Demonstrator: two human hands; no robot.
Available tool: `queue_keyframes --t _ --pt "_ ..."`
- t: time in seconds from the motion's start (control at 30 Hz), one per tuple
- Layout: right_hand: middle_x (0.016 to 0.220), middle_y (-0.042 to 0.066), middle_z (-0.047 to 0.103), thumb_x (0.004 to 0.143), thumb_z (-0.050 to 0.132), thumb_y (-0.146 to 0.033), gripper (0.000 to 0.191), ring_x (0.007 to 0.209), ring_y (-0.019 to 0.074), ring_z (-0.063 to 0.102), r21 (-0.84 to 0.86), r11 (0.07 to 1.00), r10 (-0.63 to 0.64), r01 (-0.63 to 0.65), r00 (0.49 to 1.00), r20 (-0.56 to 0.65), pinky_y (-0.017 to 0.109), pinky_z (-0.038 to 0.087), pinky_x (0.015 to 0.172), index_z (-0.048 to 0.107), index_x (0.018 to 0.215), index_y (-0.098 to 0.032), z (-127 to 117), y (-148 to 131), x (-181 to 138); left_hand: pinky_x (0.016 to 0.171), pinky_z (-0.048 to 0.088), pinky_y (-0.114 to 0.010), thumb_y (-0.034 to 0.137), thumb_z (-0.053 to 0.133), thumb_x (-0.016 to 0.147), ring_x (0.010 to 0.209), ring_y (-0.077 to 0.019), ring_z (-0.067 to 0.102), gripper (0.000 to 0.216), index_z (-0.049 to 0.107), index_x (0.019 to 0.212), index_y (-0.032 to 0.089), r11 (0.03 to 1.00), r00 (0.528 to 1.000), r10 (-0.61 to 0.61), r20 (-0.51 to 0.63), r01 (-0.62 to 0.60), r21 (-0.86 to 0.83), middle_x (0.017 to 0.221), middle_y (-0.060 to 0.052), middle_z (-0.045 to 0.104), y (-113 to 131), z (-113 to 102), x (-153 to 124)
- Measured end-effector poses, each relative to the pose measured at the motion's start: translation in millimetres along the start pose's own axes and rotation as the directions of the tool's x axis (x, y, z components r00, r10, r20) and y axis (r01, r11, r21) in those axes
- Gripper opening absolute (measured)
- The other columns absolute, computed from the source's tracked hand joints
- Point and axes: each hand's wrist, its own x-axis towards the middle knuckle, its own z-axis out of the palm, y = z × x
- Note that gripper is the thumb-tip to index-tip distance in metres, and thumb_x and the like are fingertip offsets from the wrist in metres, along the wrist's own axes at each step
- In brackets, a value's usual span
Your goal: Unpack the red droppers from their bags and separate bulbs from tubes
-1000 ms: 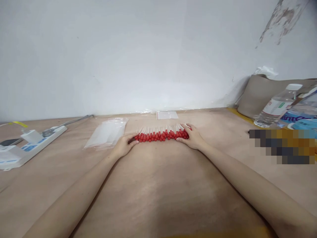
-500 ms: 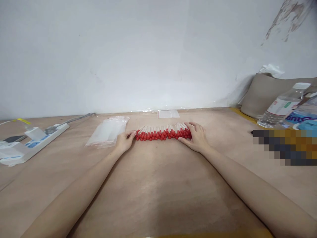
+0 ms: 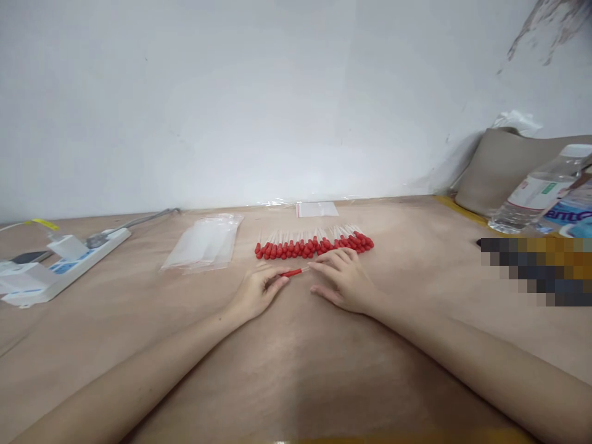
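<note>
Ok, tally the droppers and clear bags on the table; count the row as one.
Row of red-capped droppers: 1
Loose dropper: 1
Pile of clear bags: 1
Small bag by the wall: 1
Total: 4

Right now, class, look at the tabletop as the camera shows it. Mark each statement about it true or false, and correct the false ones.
1. A row of red-bulbed clear droppers lies on the brown wooden table. True.
2. Both hands are raised high, touching nothing. False: the left hand pinches the bulb end of a single red-bulbed dropper that lies apart from the row. The right hand rests open on the table, fingertips at the dropper's clear tip.
3. A stack of clear plastic bags lies to the left of the row. True.
4. The white power strip sits on the right, beside the clear plastic water bottle. False: the strip is at the far left and only the bottle is on the right.
</note>
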Motion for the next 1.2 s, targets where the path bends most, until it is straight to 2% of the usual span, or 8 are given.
queue_keyframes --t 0.13,0.27,0.33,0.43,0.57,0.7,0.93,1.2 --pt "0.094 0.006 0.063 0.086 0.044 -0.035 0.029 0.083 0.0156 0.053 0.016 0.997 0.073 -0.073 0.997 0.018 0.036 0.026 0.082 0.058 0.107 -0.021 14 0 8 0.079 0.044 -0.032 0.028 0.049 0.084 0.083 -0.0158 0.058 0.021 0.062 0.099 0.021 0.996 0.996 0.091 -0.009 -0.091 -0.013 0.09 -0.003 0.066 3 2 9" --pt "0.076 0.001 0.065 0.088 0.043 -0.03 0.024 0.066 0.0104 0.052 0.069 0.995 0.075 -0.078 0.996 0.053 0.031 0.025 0.073 0.063 0.098 -0.022 19 1 11 0.082 0.043 -0.031 0.027 0.05 0.084 0.09 -0.0154 0.056 0.023 0.06 0.104 0.021 0.992 0.993 0.12 -0.02 -0.121 -0.037 0.097 -0.004 0.063 6 2 12" --pt "0.076 0.001 0.065 0.088 0.043 -0.03 0.024 0.065 0.01 0.051 0.092 0.992 0.083 -0.086 0.996 0.043 0.03 0.024 0.071 0.062 0.1 -0.022 19 0 11 0.082 0.042 -0.031 0.03 0.053 0.082 0.09 -0.0158 0.056 0.025 0.059 0.105 0.022 0.991 0.991 0.132 -0.009 -0.132 -0.026 0.098 -0.004 0.063 7 4 13" --pt "0.076 0.002 0.066 0.087 0.044 -0.03 0.024 0.063 0.0098 0.05 0.113 0.991 0.073 -0.076 0.997 0.026 0.03 0.023 0.071 0.062 0.101 -0.021 19 -2 10 0.076 0.042 -0.03 0.032 0.052 0.083 0.081 -0.0153 0.056 0.02 0.063 0.097 0.021 0.99 0.99 0.138 0.004 -0.138 0.015 0.087 -0.003 0.064 5 8 14" --pt "0.06 -0.001 0.059 0.087 0.043 -0.03 0.024 0.055 0.0084 0.042 0.089 0.996 -0.001 -0.002 1.0 0.028 0.03 0.021 0.069 0.065 0.087 -0.021 17 -1 8 0.072 0.041 -0.029 0.031 0.049 0.085 0.074 -0.0149 0.055 0.019 0.064 0.087 0.019 0.992 0.993 0.115 0.015 -0.115 0.055 0.077 -0.002 0.064 2 11 11" --pt "0.055 -0.002 0.055 0.087 0.042 -0.03 0.026 0.052 0.0079 0.037 0.084 0.996 -0.04 0.038 0.999 0.014 0.03 0.02 0.067 0.065 0.082 -0.021 17 0 6 0.067 0.04 -0.027 0.029 0.046 0.086 0.07 -0.0144 0.054 0.021 0.063 0.081 0.018 0.998 0.997 0.05 0.066 -0.051 0.025 0.072 -0.002 0.062 4 8 7" --pt "0.054 -0.002 0.053 0.087 0.042 -0.027 0.024 0.05 0.0074 0.034 0.116 0.99 -0.08 0.082 0.997 -0.016 0.029 0.02 0.065 0.065 0.086 -0.018 19 0 6 0.062 0.04 -0.024 0.03 0.043 0.086 0.067 -0.0129 0.054 0.025 0.063 0.08 0.017 0.991 0.984 -0.076 0.159 0.092 -0.098 0.073 -0.002 0.061 3 5 8" --pt "0.056 -0.003 0.054 0.086 0.045 -0.022 0.019 0.051 0.0075 0.036 0.121 0.977 -0.161 0.174 0.98 -0.115 0.027 0.021 0.063 0.063 0.09 -0.018 23 0 5 0.059 0.038 -0.022 0.029 0.043 0.085 0.064 -0.0114 0.052 0.025 0.06 0.073 0.015 0.984 0.977 -0.079 0.196 0.108 -0.143 0.068 0.0 0.058 6 -1 8"
